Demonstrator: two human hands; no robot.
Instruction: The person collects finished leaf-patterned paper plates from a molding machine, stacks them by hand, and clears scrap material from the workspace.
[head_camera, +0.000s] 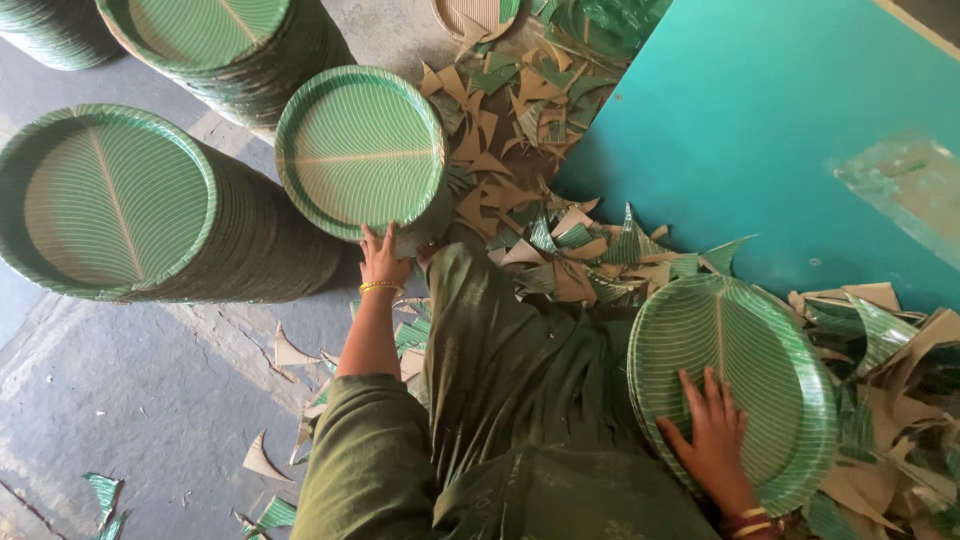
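Observation:
My left hand grips the near rim of a short stack of green leaf-patterned paper plates standing on the floor ahead of me. My right hand lies flat with fingers spread on the top plate of another small stack of green plates at my right side. Both arms wear bangles and my green clothing fills the lower middle of the view.
Tall stacks of the same plates stand at left and at the top left. Green and brown paper offcuts litter the floor. A teal machine panel rises at the right. The grey concrete floor lies lower left.

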